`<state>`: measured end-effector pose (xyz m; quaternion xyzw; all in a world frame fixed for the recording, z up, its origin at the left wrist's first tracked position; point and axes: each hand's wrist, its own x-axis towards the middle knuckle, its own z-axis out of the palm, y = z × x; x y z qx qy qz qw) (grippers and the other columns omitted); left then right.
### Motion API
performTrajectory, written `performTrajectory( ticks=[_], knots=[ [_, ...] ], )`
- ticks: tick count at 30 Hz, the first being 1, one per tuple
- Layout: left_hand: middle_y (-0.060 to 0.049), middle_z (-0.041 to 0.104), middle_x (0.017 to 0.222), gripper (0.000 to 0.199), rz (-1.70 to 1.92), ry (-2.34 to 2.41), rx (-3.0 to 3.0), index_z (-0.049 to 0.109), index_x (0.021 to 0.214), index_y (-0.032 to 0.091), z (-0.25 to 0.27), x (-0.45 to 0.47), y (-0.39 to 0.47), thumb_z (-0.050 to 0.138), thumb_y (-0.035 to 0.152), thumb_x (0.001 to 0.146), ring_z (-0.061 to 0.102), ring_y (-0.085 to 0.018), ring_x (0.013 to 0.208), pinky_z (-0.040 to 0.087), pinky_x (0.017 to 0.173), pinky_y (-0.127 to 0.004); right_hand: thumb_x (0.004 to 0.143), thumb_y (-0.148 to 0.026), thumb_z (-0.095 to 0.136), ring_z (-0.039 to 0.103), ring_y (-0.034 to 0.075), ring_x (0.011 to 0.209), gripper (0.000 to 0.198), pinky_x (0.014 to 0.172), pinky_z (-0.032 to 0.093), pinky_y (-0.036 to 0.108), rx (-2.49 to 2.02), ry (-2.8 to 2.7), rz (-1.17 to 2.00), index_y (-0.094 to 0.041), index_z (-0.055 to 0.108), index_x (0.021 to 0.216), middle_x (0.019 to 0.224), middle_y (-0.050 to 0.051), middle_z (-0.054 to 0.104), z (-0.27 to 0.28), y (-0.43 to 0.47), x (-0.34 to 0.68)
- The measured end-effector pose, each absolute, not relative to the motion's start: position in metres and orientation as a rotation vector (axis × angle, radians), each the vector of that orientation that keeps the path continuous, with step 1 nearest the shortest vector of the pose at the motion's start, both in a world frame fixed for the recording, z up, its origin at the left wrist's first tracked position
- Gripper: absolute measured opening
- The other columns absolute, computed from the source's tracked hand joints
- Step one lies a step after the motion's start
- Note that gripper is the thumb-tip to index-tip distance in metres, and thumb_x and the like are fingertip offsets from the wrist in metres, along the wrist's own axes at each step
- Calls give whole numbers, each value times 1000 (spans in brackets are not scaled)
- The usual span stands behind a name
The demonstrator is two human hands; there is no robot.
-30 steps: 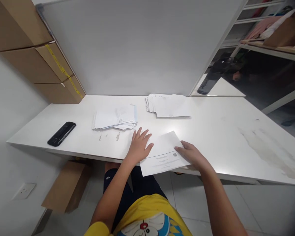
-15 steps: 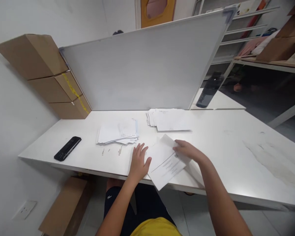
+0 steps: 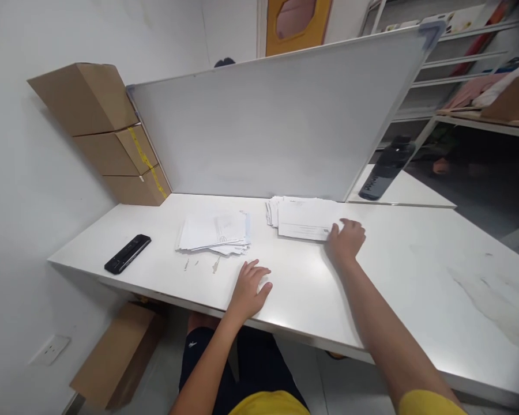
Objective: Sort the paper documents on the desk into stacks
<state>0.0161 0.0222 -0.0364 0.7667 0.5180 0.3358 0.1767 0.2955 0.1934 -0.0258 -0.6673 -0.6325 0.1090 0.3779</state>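
Note:
My right hand (image 3: pixel 347 241) is at the right end of the back paper stack (image 3: pixel 309 216), fingers apart, the thumb by the corner of the top sheet. That sheet bears a few printed lines and a small dark square. My left hand (image 3: pixel 249 291) rests open near the table's front edge, nothing in it. Beyond it to the left lies a second stack of papers (image 3: pixel 211 230), its edges uneven, with printing and a round stamp-like mark on top.
A black phone-like device (image 3: pixel 127 253) lies on the white table (image 3: pixel 294 282) at the left. Cardboard boxes (image 3: pixel 99 104) are piled against a whiteboard (image 3: pixel 259 127) behind. A dark bottle (image 3: pixel 384 170) stands at the back right. Another box (image 3: pixel 116 351) sits under the table.
My right hand has carried the printed sheet from the front of the table to the back stack, where it now lies on top. My left hand stays near the front edge. The view has shifted slightly.

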Motion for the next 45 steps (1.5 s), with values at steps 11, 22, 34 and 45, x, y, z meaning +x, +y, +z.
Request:
performTrajectory(
  ticks=[11, 22, 34, 45],
  knots=[
    [-6, 70, 115, 28, 968, 1437, 2133, 65, 115, 26, -37, 18, 17, 46, 38, 97, 43, -27, 139, 22, 122, -54, 88, -41, 43, 59, 26, 89, 32, 79, 42, 36, -1407, -2124, 384, -20, 67, 88, 94, 10, 69, -67, 209, 280],
    [-12, 57, 142, 43, 973, 2074, 2335, 57, 134, 19, -28, -80, 92, 53, 31, 92, 32, -34, 146, 22, 120, -59, 82, -30, 51, 58, 31, 104, 24, 92, 44, 44, -1217, -2140, 218, -20, 70, 93, 109, 13, 69, -82, 213, 282],
    [-12, 73, 115, 22, 898, 1851, 2743, 68, 106, 19, -55, -94, 103, 48, 24, 100, 69, -25, 104, 48, 83, -40, 86, -44, 53, 62, 26, 87, 27, 81, 46, 39, -1086, -1822, 944, -23, 69, 92, 85, 7, 72, -51, 163, 215],
    [-8, 72, 120, 22, 856, 1446, 3022, 69, 110, 23, -35, -75, 98, 49, 27, 99, 65, -23, 115, 52, 90, -39, 69, -35, 68, 55, 17, 64, 70, 62, 43, 31, -1042, -1292, 1361, -26, 46, 135, 72, -5, 58, -78, 160, 188]
  ],
)
